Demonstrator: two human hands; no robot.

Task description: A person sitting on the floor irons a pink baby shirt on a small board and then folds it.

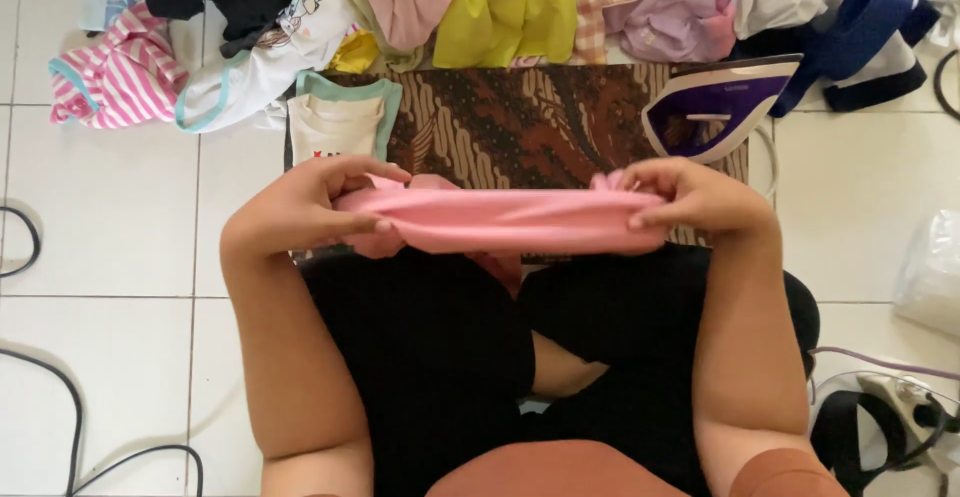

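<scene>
the left hand [318, 209] and the right hand [690, 197] are apart, each one pinching an end of a pink cloth [505, 219], which is pulled out flat between them, up in the air just above the lap and the near edge of the brown patterned mat [520, 122]. it looks like the step is getting the cloth straight, with the purple iron [715, 107] resting on the mat's right corner and a folded cream shirt [338, 122] on its left. the next move seems to need both hands to keep hold and lay the cloth down smooth on the mat, away from the iron.
</scene>
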